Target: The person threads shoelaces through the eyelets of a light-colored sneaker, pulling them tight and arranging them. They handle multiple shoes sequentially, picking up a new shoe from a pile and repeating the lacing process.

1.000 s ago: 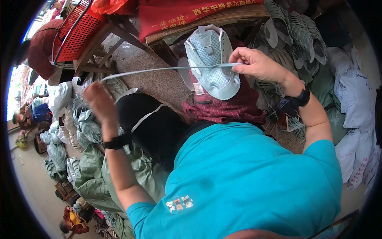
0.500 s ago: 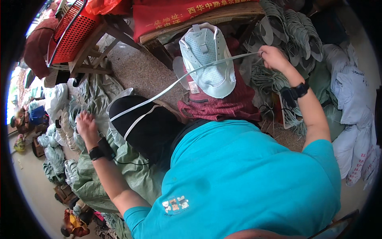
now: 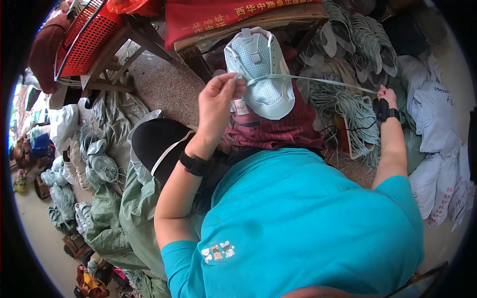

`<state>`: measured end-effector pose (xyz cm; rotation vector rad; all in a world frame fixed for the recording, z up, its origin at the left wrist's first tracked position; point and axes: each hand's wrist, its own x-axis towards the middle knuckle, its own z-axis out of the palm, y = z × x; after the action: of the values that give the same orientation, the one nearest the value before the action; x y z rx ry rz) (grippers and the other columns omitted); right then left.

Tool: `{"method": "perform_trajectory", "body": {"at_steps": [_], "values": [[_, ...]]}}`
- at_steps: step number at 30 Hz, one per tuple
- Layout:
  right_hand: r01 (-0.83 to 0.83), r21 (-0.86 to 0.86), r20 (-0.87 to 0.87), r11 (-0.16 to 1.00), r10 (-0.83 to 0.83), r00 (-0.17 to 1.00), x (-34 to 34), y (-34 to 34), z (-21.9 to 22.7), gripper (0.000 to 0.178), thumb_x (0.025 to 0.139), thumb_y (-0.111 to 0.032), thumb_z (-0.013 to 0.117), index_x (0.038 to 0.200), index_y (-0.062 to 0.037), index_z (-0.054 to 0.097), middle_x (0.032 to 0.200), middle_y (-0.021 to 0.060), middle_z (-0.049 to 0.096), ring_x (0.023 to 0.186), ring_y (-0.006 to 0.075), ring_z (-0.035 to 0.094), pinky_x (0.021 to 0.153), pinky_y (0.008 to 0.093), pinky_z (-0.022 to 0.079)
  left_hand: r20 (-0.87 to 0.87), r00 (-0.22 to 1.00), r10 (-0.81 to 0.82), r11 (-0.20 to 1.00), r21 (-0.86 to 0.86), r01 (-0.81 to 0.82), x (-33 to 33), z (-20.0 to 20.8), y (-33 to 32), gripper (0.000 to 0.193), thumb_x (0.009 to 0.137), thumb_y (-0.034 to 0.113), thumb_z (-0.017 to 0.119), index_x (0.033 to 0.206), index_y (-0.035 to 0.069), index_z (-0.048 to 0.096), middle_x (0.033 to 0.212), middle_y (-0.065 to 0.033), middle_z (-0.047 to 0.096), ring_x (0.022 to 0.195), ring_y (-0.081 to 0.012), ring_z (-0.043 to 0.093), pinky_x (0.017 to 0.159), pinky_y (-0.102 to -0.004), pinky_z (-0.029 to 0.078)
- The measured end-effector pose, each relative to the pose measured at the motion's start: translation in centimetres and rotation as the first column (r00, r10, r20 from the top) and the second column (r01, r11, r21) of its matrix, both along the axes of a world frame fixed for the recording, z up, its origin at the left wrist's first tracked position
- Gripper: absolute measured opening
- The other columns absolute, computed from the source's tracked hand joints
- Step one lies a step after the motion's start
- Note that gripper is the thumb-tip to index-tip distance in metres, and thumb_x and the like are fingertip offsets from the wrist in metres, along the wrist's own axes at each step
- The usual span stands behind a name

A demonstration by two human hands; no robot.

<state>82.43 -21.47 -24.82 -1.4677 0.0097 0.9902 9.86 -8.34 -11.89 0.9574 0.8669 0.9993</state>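
Note:
A pale blue and white shoe upper (image 3: 268, 92) with mesh panels lies on the dark red checked cloth (image 3: 293, 126) over my lap. A flat pale shoelace (image 3: 323, 80) crosses the upper and runs out to the right. At the upper's left edge my left hand (image 3: 218, 94) is closed, thumb and fingertips pinching the lace. Far out to the right, my right hand (image 3: 387, 96) is closed on the lace's other stretch, holding it nearly straight. Another pale lace (image 3: 171, 150) lies over my black-clad left knee (image 3: 161, 134).
Bundled pale laces (image 3: 343, 107) hang right of my lap. Stacked shoe uppers (image 3: 372, 44) and white sacks (image 3: 437, 114) stand beyond. A wooden bench (image 3: 253, 26) with a red cloth is ahead; a red basket (image 3: 87, 39) sits on a stool. Green sacking (image 3: 112, 223) lies left.
My left hand has come up from the far left to the upper's left edge and pinches the lace. My right hand has moved outward and down to the right, drawing the lace with it.

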Motion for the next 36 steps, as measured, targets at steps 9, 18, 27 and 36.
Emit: {"method": "perform_trajectory", "body": {"at_steps": [9, 18, 27, 36], "values": [[-0.601, -0.18, 0.066, 0.779, 0.619, 0.782, -18.8, 6.6, 2.4, 0.021, 0.097, -0.014, 0.054, 0.112, -0.001, 0.061, 0.096, 0.0073, 0.07, 0.059, 0.0076, 0.048, 0.05, 0.0253, 0.039, -0.374, 0.927, -0.022, 0.993, 0.098, 0.064, 0.6, -0.6, -0.8, 0.019, 0.098, 0.017, 0.066, 0.102, -0.001, 0.066, 0.085, 0.0018, 0.065, 0.072, -0.0031, 0.052, 0.065, -0.0192, 0.043], [-0.913, -0.11, 0.383, 0.393, 0.864, 0.326, -45.7, 12.2, 17.5, 0.016, 0.097, -0.02, 0.063, 0.1, -0.0051, 0.066, 0.08, -0.0018, 0.064, 0.065, 0.0026, 0.055, 0.058, 0.0179, 0.043, -0.389, 0.921, 0.013, 0.997, 0.076, 0.018, 0.8, -1.5, -0.6, 0.019, 0.099, 0.02, 0.065, 0.095, 0.002, 0.065, 0.081, 0.0058, 0.058, 0.07, -0.0017, 0.048, 0.06, -0.0185, 0.037], [-0.877, -0.458, 0.494, 0.143, 0.861, -0.118, -47.0, 15.0, 18.6, 0.01, 0.083, -0.013, 0.064, 0.078, -0.0041, 0.063, 0.068, -0.0006, 0.059, 0.063, 0.0102, 0.056, 0.055, 0.0289, 0.043, 0.143, 0.976, -0.164, 0.888, -0.41, 0.209, 0.3, 0.5, 0.8, 0.02, 0.096, 0.02, 0.066, 0.081, 0.01, 0.06, 0.066, 0.0087, 0.044, 0.055, -0.0017, 0.037, 0.05, -0.0204, 0.028], [-0.449, -0.795, 0.542, 0.407, 0.144, -0.828, -51.0, 13.3, 19.3, 0.013, 0.075, -0.013, 0.065, 0.083, -0.0052, 0.061, 0.074, 0.0102, 0.066, 0.07, 0.0296, 0.068, 0.063, 0.0399, 0.054, -0.656, 0.669, 0.349, 0.705, 0.654, 0.275, 2.4, 1.4, 0.7, 0.013, 0.084, 0.012, 0.069, 0.087, 0.001, 0.062, 0.079, -0.0149, 0.061, 0.074, -0.0382, 0.061, 0.065, -0.0467, 0.049]]}}
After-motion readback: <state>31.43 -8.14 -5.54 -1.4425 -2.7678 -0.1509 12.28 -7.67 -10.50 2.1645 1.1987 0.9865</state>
